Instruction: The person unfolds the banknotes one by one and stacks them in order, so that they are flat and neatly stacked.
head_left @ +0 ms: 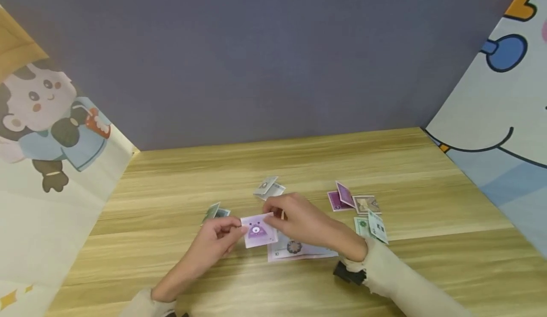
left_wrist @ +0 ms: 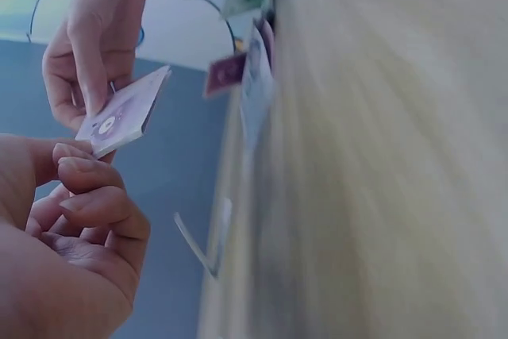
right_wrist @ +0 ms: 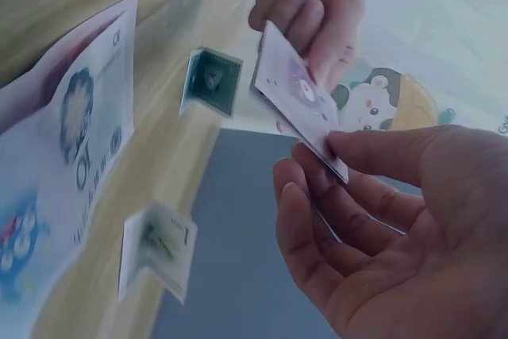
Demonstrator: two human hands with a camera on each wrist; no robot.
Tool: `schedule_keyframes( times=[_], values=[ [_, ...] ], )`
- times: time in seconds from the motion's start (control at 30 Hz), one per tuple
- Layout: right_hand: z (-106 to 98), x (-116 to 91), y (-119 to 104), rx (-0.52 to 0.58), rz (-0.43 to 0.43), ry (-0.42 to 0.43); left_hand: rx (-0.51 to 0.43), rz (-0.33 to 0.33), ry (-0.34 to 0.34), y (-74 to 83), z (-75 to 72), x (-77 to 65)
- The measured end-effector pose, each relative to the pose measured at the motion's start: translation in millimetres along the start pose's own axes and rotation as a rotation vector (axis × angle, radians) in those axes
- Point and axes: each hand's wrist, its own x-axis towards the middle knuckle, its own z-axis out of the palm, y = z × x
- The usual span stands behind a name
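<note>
A small folded purple play banknote [head_left: 258, 235] with a one-eyed cartoon figure is held above the table. My left hand [head_left: 219, 240] pinches its left edge between thumb and fingers. At the opposite edge my right hand [head_left: 301, 219] grips it with the thumb on top and fingers beneath, as the right wrist view shows. Under and beside my right hand, an unfolded pale purple banknote [head_left: 279, 252] lies on the table, partly covered. In the left wrist view the folded note [left_wrist: 127, 121] appears as a tilted, thin packet between both hands.
Folded notes stand around the hands: a dark green one [right_wrist: 213, 81], a grey-white one [head_left: 273, 191], a magenta one [head_left: 337, 202], a brown one [head_left: 368, 204] and a light green one [head_left: 378, 227]. A dark panel [head_left: 273, 70] rises behind the wooden table [head_left: 192, 165].
</note>
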Motion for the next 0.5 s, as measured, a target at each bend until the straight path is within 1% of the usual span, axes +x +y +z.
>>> schedule_keyframes(
  times=[0.1,0.17,0.23,0.4,0.5],
  values=[
    [-11.0,-10.8,-0.2,-0.004,-0.003,0.031,-0.016,0.058,-0.022,10.7,8.0,5.9],
    [-19.1,-18.0,-0.9,0.01,-0.016,0.046,-0.031,0.102,-0.05,18.2,12.9,9.5],
    [-27.7,-25.4,-2.0,0.029,-0.029,0.056,-0.034,0.131,-0.072,25.0,17.4,12.7],
    [-46.9,-42.6,-3.4,0.076,-0.075,0.095,-0.076,0.147,-0.147,36.5,26.5,23.4],
    [-54.0,-49.5,-2.3,0.097,-0.107,0.122,-0.125,0.153,-0.217,39.0,31.4,31.9]
  ],
)
